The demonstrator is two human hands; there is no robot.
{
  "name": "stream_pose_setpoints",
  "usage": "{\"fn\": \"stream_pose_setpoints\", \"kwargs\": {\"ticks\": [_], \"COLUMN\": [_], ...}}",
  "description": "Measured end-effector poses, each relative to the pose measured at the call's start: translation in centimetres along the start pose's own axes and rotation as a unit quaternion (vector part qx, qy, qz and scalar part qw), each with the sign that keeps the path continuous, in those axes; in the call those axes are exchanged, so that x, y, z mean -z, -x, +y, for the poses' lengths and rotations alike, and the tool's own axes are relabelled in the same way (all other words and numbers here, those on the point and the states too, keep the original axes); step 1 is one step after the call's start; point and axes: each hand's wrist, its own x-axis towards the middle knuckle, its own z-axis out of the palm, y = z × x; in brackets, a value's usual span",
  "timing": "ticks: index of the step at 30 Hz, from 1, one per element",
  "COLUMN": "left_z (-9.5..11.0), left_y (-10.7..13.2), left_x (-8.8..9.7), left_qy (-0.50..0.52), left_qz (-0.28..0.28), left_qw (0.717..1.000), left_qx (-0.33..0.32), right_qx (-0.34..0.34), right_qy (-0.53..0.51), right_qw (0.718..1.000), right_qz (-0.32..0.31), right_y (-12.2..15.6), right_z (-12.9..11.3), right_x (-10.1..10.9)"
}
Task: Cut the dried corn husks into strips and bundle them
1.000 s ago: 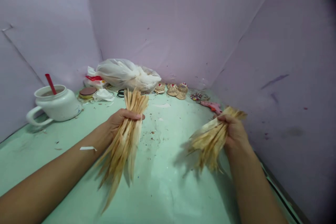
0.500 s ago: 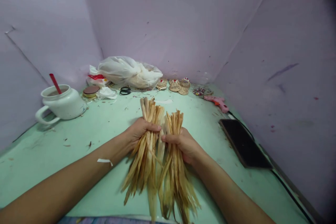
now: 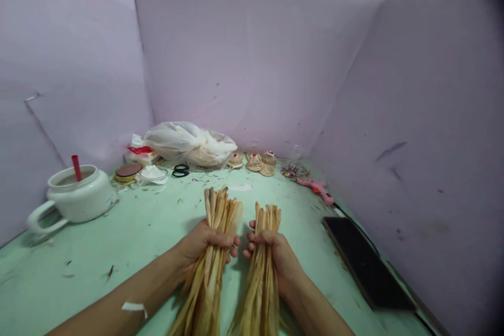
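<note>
My left hand [image 3: 202, 245] is closed round a bundle of dried straw-coloured husk strips [image 3: 218, 220], held upright over the green table [image 3: 129, 241]. Right beside it, my right hand [image 3: 273, 252] grips a second, slimmer bundle of the same strips [image 3: 268, 220]. The two bundles stand side by side, a small gap between them, with their lower ends running out of the bottom of the view. A white strip of tape sticks to my left forearm.
A white pot [image 3: 74, 199] with a red stick stands at the left. Along the back wall lie a filled plastic bag [image 3: 189, 143], black scissors [image 3: 180, 170], small woven pieces [image 3: 260, 161] and a pink glue gun [image 3: 317, 188]. A dark flat slab [image 3: 362, 262] lies at the right.
The bundles were apart, came together a half second ago, and now stand upright side by side. The view has tilted up, so the hands sit lower in it.
</note>
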Motion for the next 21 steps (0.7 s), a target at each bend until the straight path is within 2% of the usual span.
{"fn": "stream_pose_setpoints", "kwargs": {"ticks": [3, 6, 9, 12, 14, 18, 21], "left_z": [-0.3, -0.4, -0.4, -0.2, -0.3, -0.5, 0.2], "left_y": [0.2, 0.4, 0.5, 0.5, 0.3, -0.2, -0.4], "left_x": [-0.8, -1.4, -1.8, -1.9, -1.7, -0.7, 0.7], "left_qy": [-0.028, -0.044, -0.026, 0.014, 0.031, 0.038, -0.001], "left_qz": [0.017, -0.015, -0.010, 0.011, 0.026, 0.049, 0.084], "left_qw": [0.999, 0.999, 0.999, 0.999, 0.999, 0.998, 0.996], "left_qx": [0.003, -0.010, -0.026, -0.037, -0.034, -0.032, -0.006], "right_qx": [0.042, 0.101, 0.109, 0.091, 0.072, 0.014, -0.038], "right_qy": [0.048, 0.105, 0.111, 0.076, 0.040, -0.019, -0.068], "right_qw": [0.997, 0.986, 0.987, 0.993, 0.997, 0.995, 0.994], "right_qz": [-0.037, -0.086, -0.040, 0.009, -0.011, -0.092, -0.082], "right_y": [-0.1, -0.1, -0.1, 0.0, 0.0, -0.1, -0.2], "right_z": [0.3, 0.8, 0.8, 0.5, 0.3, 0.0, -1.0], "right_x": [0.0, -0.1, -0.2, -0.3, -0.4, -0.4, 0.0]}}
